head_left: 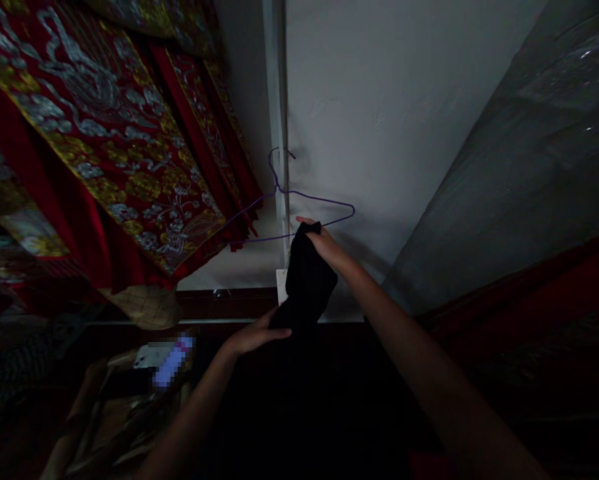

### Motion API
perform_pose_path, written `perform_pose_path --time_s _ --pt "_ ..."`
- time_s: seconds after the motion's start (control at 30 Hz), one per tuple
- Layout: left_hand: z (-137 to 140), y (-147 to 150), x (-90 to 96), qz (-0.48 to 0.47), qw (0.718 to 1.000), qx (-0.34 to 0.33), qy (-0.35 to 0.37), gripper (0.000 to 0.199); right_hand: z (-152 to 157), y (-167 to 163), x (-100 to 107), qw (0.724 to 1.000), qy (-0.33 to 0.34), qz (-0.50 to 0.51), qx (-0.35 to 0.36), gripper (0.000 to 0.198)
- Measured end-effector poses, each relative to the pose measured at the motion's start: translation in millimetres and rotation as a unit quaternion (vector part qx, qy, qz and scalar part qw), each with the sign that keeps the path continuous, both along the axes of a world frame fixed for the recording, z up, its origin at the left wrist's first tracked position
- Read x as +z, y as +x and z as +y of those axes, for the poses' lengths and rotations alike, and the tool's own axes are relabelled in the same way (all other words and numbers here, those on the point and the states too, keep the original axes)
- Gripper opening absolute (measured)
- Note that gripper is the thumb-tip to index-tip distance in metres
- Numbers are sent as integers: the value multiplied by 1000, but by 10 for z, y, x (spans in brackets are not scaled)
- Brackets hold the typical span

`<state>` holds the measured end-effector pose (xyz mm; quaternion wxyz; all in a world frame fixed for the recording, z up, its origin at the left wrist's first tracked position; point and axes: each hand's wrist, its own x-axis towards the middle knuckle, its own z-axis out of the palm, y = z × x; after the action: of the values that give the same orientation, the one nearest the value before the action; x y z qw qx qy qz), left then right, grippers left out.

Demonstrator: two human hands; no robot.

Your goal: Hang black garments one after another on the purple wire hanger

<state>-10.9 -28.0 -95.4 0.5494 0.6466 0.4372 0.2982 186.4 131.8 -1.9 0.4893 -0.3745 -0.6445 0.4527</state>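
Observation:
A piece of black cloth (310, 277), perhaps a folded garment, hangs between my two hands. My right hand (324, 243) grips its upper end, thumb and fingers closed around the fabric. Lower down, my left hand (259, 335) pinches the cloth's bottom left part. A thin purple wire hanger (277, 187) is just above, near the wall, and its lower bar passes behind or beside my right hand. Whether the cloth lies over that bar I cannot tell. Darkness hides the cloth's lower edge.
Red embroidered fabric (129, 153) with gold and silver patterns hangs at the left. A pale pole (278, 87) runs down the wall (379, 80). Lower left, a wooden chair (86, 393) bears a phone (152, 355). Greyish plastic-like sheeting (544, 153) covers the right side.

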Motion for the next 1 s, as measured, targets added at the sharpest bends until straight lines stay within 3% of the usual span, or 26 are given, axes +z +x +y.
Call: perform_pose_path --time_s 0.07,0.13,0.2,0.27,0.4,0.5,0.6,0.77,0.87,0.93,1.0 --pt "17 -46 -26 15 997 -71 -7 61 66 20 -75 999 24 -22 -18 49" --pt "93 -106 -17 35 994 -99 2 55 143 45 -149 996 38 -66 -39 35" --pt "229 -213 22 76 994 -73 12 45 209 103 -209 992 29 -104 -59 23" --pt "396 -393 98 132 991 -5 32 31 238 206 -232 990 26 -125 -67 20" --pt "679 -909 393 188 977 81 67 10 166 448 -132 974 119 -184 -53 18" --pt "782 -1247 703 217 966 94 106 14 86 511 -5 958 164 -225 -66 18" --pt "827 -1379 991 289 934 90 190 19 41 463 59 960 148 -214 -101 22" --pt "877 -1233 1303 315 894 80 307 22 -136 351 14 974 88 -187 -94 23" --pt "931 -1148 1432 299 868 140 371 48 -319 323 -14 979 113 -165 -24 16" --pt "988 -1140 1497 301 863 157 373 62 -403 329 -4 979 133 -156 9 14" --pt "1052 -1164 1526 338 872 123 332 61 -425 360 28 977 141 -158 3 13"
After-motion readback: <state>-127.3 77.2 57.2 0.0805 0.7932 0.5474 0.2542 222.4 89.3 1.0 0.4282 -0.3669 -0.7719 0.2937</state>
